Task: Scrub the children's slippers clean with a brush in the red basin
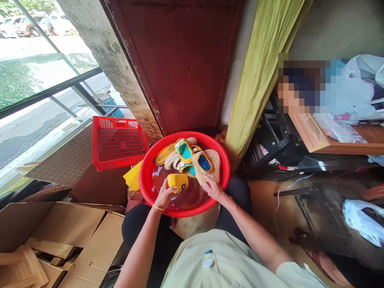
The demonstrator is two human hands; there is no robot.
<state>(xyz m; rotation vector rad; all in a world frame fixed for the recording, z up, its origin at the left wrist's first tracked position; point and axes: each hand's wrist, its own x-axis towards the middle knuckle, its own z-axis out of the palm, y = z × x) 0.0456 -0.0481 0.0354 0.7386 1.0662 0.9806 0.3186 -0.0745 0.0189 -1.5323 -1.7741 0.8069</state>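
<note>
A round red basin holds water and a pile of clog-like shoes with yellow trim, blue or teal insides and pale soles. My left hand, with a thin bangle at the wrist, grips a yellow shoe over the basin's left part. At the right of the basin, my right hand has its fingers closed round the lower end of a beige item, which looks like a brush or a sole. Behind it lie a blue-lined shoe and a teal-lined shoe.
Behind the basin is a dark red door. A red crate and an open cardboard box are at the left. A yellow-green curtain, a wooden tray and a dark stool stand at the right. Part of another person's leg shows lower right.
</note>
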